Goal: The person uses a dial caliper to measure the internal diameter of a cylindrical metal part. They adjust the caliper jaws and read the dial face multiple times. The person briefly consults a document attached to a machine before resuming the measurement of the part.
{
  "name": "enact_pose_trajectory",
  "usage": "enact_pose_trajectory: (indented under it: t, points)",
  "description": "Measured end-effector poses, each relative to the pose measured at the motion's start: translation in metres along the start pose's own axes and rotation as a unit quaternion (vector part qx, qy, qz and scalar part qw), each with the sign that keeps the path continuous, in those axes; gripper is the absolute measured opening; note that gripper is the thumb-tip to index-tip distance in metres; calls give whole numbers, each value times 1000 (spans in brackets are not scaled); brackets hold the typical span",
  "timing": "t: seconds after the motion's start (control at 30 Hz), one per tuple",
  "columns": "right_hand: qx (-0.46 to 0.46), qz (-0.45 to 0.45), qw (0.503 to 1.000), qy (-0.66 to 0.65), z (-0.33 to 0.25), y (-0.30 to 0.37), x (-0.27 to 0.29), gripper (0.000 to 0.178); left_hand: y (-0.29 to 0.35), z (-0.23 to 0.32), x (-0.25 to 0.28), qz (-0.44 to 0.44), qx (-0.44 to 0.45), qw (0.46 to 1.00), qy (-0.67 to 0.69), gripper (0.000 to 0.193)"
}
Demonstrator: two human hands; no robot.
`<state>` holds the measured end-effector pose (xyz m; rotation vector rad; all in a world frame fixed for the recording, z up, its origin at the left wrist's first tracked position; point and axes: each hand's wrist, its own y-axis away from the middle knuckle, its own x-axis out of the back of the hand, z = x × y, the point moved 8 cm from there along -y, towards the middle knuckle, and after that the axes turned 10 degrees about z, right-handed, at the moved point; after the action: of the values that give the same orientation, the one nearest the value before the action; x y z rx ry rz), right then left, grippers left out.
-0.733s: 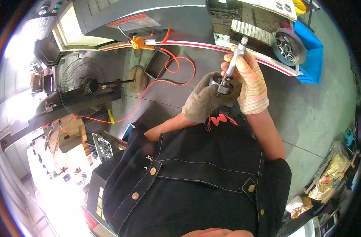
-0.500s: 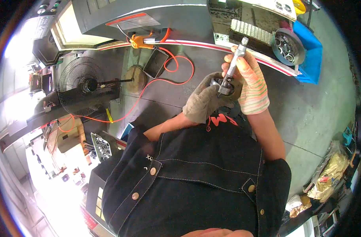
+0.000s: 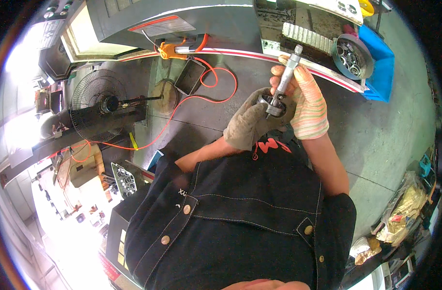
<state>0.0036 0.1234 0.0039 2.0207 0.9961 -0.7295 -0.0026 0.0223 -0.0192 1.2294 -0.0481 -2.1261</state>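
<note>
My left hand (image 3: 246, 123), in a worn grey-brown glove, is closed round a metal ring (image 3: 275, 110). My right hand (image 3: 310, 107) wears a striped knit glove that leaves the fingertips bare. It grips a silver micrometer (image 3: 287, 75) by its barrel, tilted with the thimble end up and away from me. The micrometer's lower end reaches to the ring and overlaps it. Fingers and glove hide part of both; exact contact between them I cannot make out.
Beyond my hands a machine ledge bears a round tin (image 3: 352, 57) of metal rings beside a blue bin (image 3: 379, 67). An orange air hose (image 3: 182, 104) with a yellow-orange gun (image 3: 173, 51) trails across the floor. A pedestal fan (image 3: 97, 105) stands left, above a tray of rings (image 3: 125, 180).
My right fingers have shifted slightly on the micrometer, which has moved a little to the left. The left hand still holds the ring in nearly the same place.
</note>
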Motion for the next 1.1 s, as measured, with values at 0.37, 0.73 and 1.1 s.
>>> enact_pose_trajectory:
  t: [0.37,0.73,1.1]
  points:
    - [2,0,999,-35,2,-4,3,31,-2,0,2,17,17,1000,20,61]
    - [13,-1,1000,-26,0,-5,3,32,-3,2,1,22,-4,1000,-4,56]
    - [14,-19,1000,-21,-3,-3,0,32,-2,4,-6,17,-13,1000,-16,65]
